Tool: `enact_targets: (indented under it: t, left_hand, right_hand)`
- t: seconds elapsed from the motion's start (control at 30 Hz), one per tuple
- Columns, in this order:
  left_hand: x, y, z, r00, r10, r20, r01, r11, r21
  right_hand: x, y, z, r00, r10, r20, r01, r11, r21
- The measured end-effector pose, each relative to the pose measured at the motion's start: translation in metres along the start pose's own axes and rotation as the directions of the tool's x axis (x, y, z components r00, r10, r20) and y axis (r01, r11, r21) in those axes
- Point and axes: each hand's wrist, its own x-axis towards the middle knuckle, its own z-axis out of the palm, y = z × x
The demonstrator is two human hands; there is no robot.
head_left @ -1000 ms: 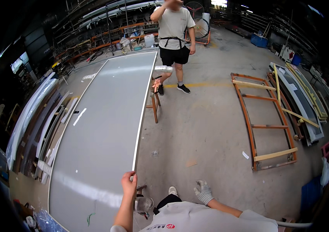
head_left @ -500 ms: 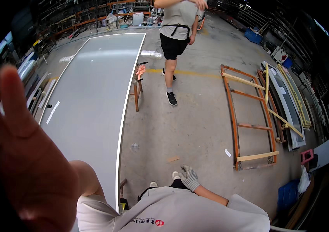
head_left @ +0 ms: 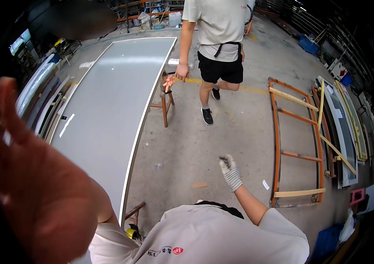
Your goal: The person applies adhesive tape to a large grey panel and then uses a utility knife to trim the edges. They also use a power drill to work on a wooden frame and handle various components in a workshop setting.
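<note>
My bare left hand point(head_left: 46, 189) is raised very close at the left, blurred, with one digit stretched upward; the other fingers are mostly hidden. I see nothing in it. My right hand point(head_left: 231, 173), in a grey-and-white striped glove with dark fingertips, hangs over the concrete floor. Its fingers are loosely bent and apart, with no object visible in them. Beside me on the left lies a large grey panel point(head_left: 103, 97) with a white frame. White strips of tape point(head_left: 67, 126) and a small black piece point(head_left: 63, 117) are on its face.
A co-worker point(head_left: 220, 53) in a light shirt and black shorts stands ahead by the panel's edge. Orange-pink gloves point(head_left: 169, 82) rest on a brown trestle point(head_left: 165, 105). To the right lies an orange metal frame point(head_left: 278, 145), with leaning panels point(head_left: 338, 119) beyond. A cardboard scrap point(head_left: 199, 185) lies on the floor.
My right hand has swung forward, away from my body. The co-worker has come closer, and one arm has lowered toward the gloves. My left hand stays raised. The view has shifted slightly.
</note>
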Motion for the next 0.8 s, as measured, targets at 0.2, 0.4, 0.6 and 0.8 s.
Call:
enact_targets:
  t: [0.2, 0.4, 0.6, 0.8]
  left_hand:
    - [-0.156, -0.027, 0.118, 0.456, -0.849, 0.266, 0.887, 0.457, -0.064]
    - [-0.289, -0.014, 0.156, -0.005, -0.938, 0.347, 0.998, -0.026, -0.056]
    - [-0.321, -0.004, 0.147, 0.483, -0.841, 0.244, 0.690, 0.537, 0.485]
    - [-0.330, -0.016, 0.123, 0.599, -0.764, 0.240, 0.556, 0.613, 0.562]
  right_hand:
    - [0.024, -0.107, 0.004, 0.989, -0.116, 0.096, -0.015, 0.561, 0.827]
    - [-0.008, -0.089, 0.078, 0.904, -0.219, 0.368, -0.327, 0.200, 0.924]
    - [-0.036, -0.070, 0.109, 0.879, 0.030, 0.476, -0.476, -0.002, 0.880]
    - [-0.063, -0.077, 0.116, 0.894, 0.003, 0.449, -0.449, 0.017, 0.894]
